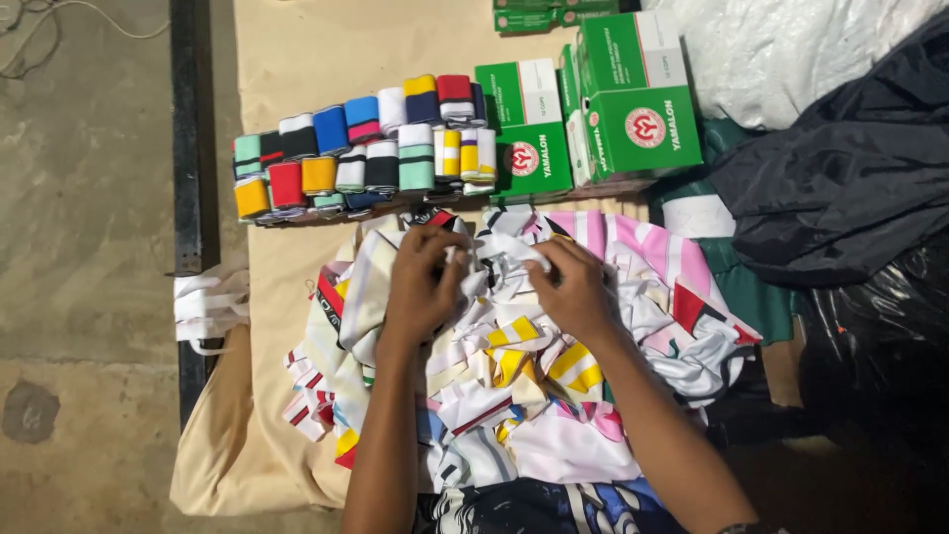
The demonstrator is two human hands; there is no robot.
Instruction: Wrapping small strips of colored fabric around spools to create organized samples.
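1. Printed fabric pieces, a loose heap of white, pink, yellow and red striped cloth (pixel 554 396), lay on the tan-covered desk (pixel 297 59) right in front of me, under both my hands.
2. My left hand (pixel 420 282) rested on the upper left of the heap, fingers curled down and pinched together on a fold of the white cloth (pixel 499 259).
3. My right hand (pixel 573 287) was just beside it, its grip likewise clamped on that same white fold, so the two hands held one bunched bit between them.
4. I judged the cloth light, soft and limp, somewhat slick, likely to slide off its neighbours; an edge or a corner seemed the best place to take hold.
5. Beyond the heap stood two rows of rolled knit bands (pixel 361 148) in blue, red, yellow, green, black and white, packed side by side.
6. To their right sat green and white cardboard boxes (pixel 633 99), touching one another.
7. Dark plastic bags (pixel 840 178) and a white sheet (pixel 781 49) lay off to my right; some white strips (pixel 208 307) hung at the desk's left edge.
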